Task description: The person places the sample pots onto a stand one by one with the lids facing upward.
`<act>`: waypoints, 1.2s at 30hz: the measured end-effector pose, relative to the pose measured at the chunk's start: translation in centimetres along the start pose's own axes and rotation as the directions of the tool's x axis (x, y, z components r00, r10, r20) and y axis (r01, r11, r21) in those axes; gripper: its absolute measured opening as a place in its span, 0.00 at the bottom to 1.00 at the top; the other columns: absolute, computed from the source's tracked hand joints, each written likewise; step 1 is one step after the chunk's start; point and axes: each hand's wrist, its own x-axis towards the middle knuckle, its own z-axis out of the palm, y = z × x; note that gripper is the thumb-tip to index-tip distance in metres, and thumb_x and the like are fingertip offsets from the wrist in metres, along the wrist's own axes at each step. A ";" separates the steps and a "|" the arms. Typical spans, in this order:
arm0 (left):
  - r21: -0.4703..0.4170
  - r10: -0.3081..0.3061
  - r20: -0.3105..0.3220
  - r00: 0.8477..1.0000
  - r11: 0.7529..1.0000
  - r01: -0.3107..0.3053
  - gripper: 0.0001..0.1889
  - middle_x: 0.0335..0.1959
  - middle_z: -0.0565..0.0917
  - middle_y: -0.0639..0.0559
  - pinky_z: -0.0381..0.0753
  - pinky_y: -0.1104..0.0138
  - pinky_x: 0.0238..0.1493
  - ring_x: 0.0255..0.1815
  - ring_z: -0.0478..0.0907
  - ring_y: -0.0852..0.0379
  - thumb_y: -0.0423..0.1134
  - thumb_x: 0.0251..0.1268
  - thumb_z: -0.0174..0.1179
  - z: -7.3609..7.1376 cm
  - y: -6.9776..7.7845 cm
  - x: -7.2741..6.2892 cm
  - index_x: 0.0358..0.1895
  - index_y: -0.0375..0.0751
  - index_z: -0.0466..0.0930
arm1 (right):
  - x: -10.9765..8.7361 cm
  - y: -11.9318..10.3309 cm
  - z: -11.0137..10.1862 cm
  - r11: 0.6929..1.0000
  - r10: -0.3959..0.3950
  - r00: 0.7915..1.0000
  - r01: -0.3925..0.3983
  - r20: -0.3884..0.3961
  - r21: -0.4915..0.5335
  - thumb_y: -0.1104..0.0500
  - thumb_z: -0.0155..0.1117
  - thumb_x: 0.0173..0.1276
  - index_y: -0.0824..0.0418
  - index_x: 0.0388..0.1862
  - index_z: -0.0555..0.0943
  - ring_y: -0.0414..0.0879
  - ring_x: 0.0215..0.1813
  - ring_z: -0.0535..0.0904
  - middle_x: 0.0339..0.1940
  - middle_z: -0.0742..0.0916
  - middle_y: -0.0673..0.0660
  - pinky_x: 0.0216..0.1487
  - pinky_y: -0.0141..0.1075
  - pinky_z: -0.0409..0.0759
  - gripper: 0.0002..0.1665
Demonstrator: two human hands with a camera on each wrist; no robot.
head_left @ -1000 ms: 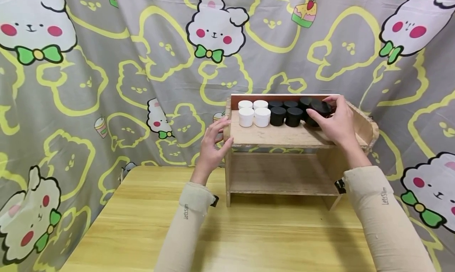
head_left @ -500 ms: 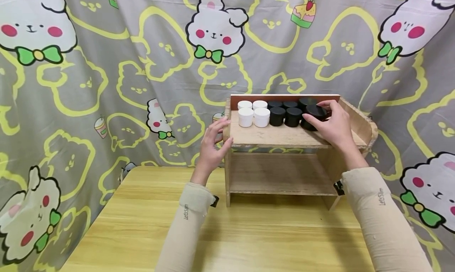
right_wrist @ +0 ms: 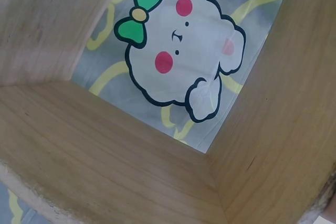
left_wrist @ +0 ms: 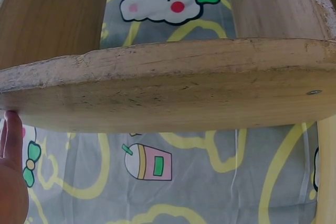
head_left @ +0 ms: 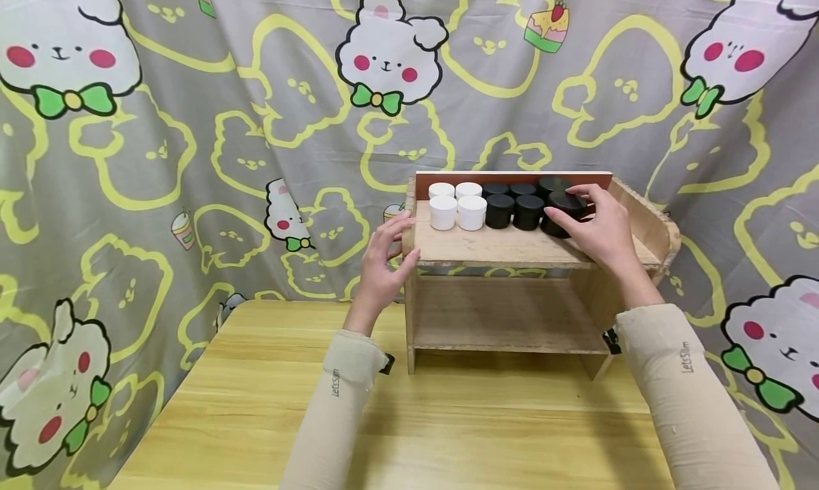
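Observation:
A two-tier wooden shelf (head_left: 476, 247) stands on the table, with two rows of round lidded jars on its top board. My right hand (head_left: 604, 228) holds a large black jar (head_left: 561, 207) between thumb and fingers, at the right end of the front row. Behind it sits another large black jar (head_left: 552, 184). Smaller black jars (head_left: 499, 211) and white jars (head_left: 443, 212) fill the rows to the left. My left hand (head_left: 384, 266) touches the shelf's left side panel (left_wrist: 173, 98), fingers and thumb spread apart. The right wrist view shows the shelf's inner boards (right_wrist: 131, 145), not the jar.
The shelf's lower board (head_left: 499, 312) lies under the top one. A raised back strip (head_left: 512, 176) and a right side wall (head_left: 640, 216) border the top. A patterned curtain (head_left: 307, 120) hangs behind the wooden table (head_left: 269, 390).
My right hand has shifted left and a little down with the large black jar, which now stands beside the smaller front-row jars. My left hand has stayed on the side panel.

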 end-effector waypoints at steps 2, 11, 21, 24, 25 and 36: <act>0.002 -0.002 0.003 1.000 1.000 0.002 0.25 0.77 0.69 0.54 0.87 0.54 0.60 0.63 0.78 0.46 0.36 0.71 0.64 0.0 0.0 0.0 0.70 0.50 0.75 | 0.0 0.0 0.0 1.000 -0.001 1.000 0.001 0.006 -0.001 0.40 0.71 0.68 0.60 0.66 0.77 0.59 0.50 0.81 0.64 0.81 0.65 0.45 0.34 0.71 0.36; -0.002 -0.007 0.014 1.000 1.000 0.007 0.25 0.77 0.69 0.56 0.86 0.57 0.60 0.63 0.78 0.46 0.36 0.71 0.64 -0.1 0.1 0.0 0.70 0.49 0.75 | -0.1 0.1 0.0 1.000 0.006 1.000 -0.006 0.014 -0.007 0.40 0.71 0.68 0.59 0.67 0.77 0.60 0.50 0.81 0.64 0.81 0.65 0.46 0.35 0.71 0.36; 0.017 -0.003 0.011 1.000 1.000 0.002 0.25 0.77 0.69 0.57 0.86 0.57 0.60 0.63 0.77 0.48 0.37 0.72 0.64 -0.2 0.2 0.0 0.70 0.50 0.75 | -0.1 -0.1 0.1 1.000 -0.010 1.000 0.010 0.000 -0.026 0.40 0.72 0.67 0.60 0.65 0.77 0.59 0.49 0.83 0.62 0.82 0.65 0.44 0.31 0.71 0.36; 0.014 0.001 0.009 1.000 1.000 -0.001 0.25 0.77 0.69 0.56 0.86 0.56 0.60 0.63 0.77 0.47 0.37 0.71 0.64 -0.2 0.2 0.1 0.70 0.49 0.75 | -0.1 -0.1 0.1 1.000 -0.010 1.000 0.010 0.003 -0.025 0.40 0.72 0.67 0.60 0.65 0.77 0.60 0.49 0.82 0.62 0.82 0.65 0.44 0.31 0.71 0.36; 0.012 0.001 0.009 1.000 1.000 -0.002 0.25 0.77 0.69 0.56 0.86 0.55 0.60 0.63 0.77 0.47 0.37 0.71 0.64 -0.2 0.2 0.1 0.70 0.49 0.75 | -0.1 -0.1 0.1 1.000 -0.010 1.000 0.011 0.003 -0.026 0.40 0.72 0.67 0.60 0.66 0.77 0.60 0.49 0.82 0.62 0.82 0.66 0.44 0.31 0.71 0.37; 0.010 -0.003 0.004 1.000 1.000 0.003 0.25 0.77 0.69 0.55 0.87 0.53 0.60 0.63 0.77 0.46 0.36 0.71 0.64 -0.1 0.2 0.1 0.70 0.50 0.75 | -0.1 0.0 0.2 0.999 -0.021 1.000 0.020 -0.004 -0.029 0.40 0.73 0.66 0.60 0.65 0.78 0.59 0.49 0.83 0.61 0.83 0.65 0.43 0.27 0.70 0.36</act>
